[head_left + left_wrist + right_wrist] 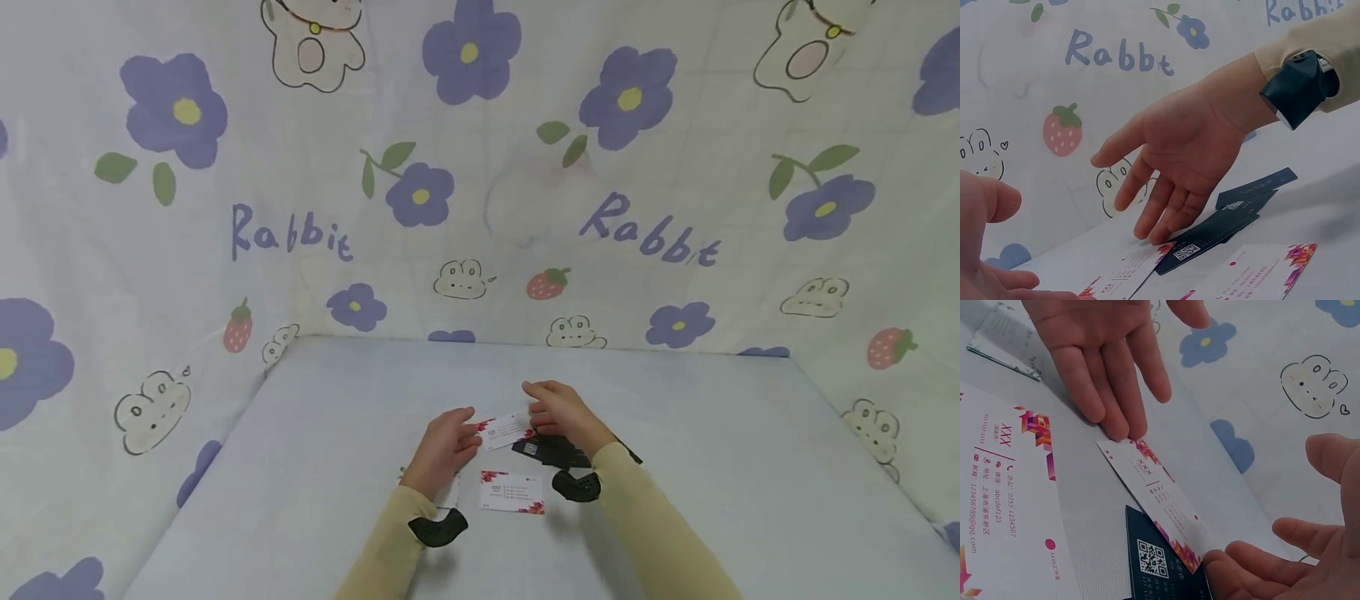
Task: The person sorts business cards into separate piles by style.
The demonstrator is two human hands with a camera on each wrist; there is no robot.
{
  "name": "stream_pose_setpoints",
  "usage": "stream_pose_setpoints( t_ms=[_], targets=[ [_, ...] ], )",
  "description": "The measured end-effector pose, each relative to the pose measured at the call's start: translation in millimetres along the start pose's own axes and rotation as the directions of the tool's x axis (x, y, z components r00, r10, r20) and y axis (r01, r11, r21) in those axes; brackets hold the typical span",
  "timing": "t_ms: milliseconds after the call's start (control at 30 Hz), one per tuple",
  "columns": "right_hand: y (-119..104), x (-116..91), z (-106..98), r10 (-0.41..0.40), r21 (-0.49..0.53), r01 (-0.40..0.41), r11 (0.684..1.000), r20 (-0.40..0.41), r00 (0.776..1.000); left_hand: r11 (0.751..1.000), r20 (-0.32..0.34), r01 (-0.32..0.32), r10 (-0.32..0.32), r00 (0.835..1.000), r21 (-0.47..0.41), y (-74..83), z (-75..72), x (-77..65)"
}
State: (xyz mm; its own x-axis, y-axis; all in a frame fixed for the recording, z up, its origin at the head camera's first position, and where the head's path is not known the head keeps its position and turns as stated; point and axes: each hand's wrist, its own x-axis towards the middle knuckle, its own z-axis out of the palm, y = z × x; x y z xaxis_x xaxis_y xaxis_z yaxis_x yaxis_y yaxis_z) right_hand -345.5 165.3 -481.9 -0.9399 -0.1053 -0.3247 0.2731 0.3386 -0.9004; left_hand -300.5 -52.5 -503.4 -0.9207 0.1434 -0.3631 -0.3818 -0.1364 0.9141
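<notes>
A white business card (504,432) with pink and orange corner patterns lies between my two hands, partly over a dark card with a QR code (1150,559). My left hand (444,454) has its fingers loosely extended, with fingertips right at the card's left end (1121,445). At the opposite end is my right hand (568,414), palm turned inward, thumb apart and fingers relaxed, fingertips close by the card's corner. Several dark cards (1222,228) lie fanned out beneath the right hand. Nothing is gripped by either hand.
A second, matching white card (512,492) lies flat nearer to me. Beside it, partly hidden under the left forearm, is a white stack with a greenish pattern (1007,340). A printed cloth (480,208) with flowers and rabbits rises behind the white table (337,400).
</notes>
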Motion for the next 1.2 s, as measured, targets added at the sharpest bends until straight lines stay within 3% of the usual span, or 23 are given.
stream_pose_setpoints(
  t_ms=[467,700,1000,1200],
  targets=[
    [-7,-8,2,0.051,0.084,-0.049,0.995,-0.024,0.998,0.998,-0.004,-0.018,0.018,1.000,-0.057,-2.5,1.5,-1.0],
    [-10,-22,10,0.021,0.132,-0.011,0.991,-0.072,0.997,0.996,-0.023,-0.018,0.016,1.000,-0.089,-3.2,3.6,-2.9],
    [3,-37,19,0.034,0.268,0.003,0.963,-0.135,0.990,0.991,-0.031,-0.034,0.030,0.999,-0.128,-2.8,6.9,-5.5],
    [12,-39,23,0.002,0.310,0.048,0.950,-0.159,0.987,0.991,-0.019,-0.035,0.033,0.999,-0.126,-4.5,6.8,-6.8]
  ],
)
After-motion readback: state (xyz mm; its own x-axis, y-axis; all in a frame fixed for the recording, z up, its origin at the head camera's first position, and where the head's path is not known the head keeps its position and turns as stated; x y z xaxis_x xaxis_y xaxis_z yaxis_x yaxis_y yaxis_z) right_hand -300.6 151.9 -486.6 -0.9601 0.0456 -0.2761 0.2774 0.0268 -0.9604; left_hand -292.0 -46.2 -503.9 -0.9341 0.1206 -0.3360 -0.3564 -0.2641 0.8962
